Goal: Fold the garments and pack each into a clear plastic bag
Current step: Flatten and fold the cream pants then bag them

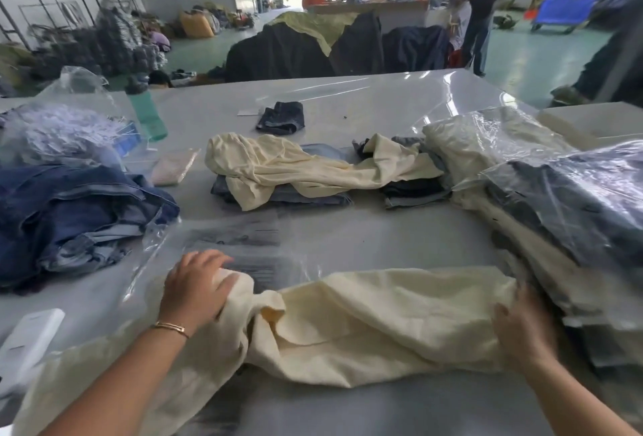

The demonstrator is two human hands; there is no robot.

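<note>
A cream garment [382,317] lies crumpled across the near part of the white table [365,230]. My left hand [195,287] grips its bunched left end. My right hand [525,329], blurred, holds the garment's right edge beside the bagged stack. Under the left end lies a clear plastic bag [222,247] with printed text. A second cream garment [295,167] is draped over folded denim at mid table.
Loose blue jeans [69,212] pile at the left. Bagged garments [563,205] stack at the right. A green bottle [148,113], a small dark cloth [282,117] and a white device [26,338] sit on the table. People stand at the back right.
</note>
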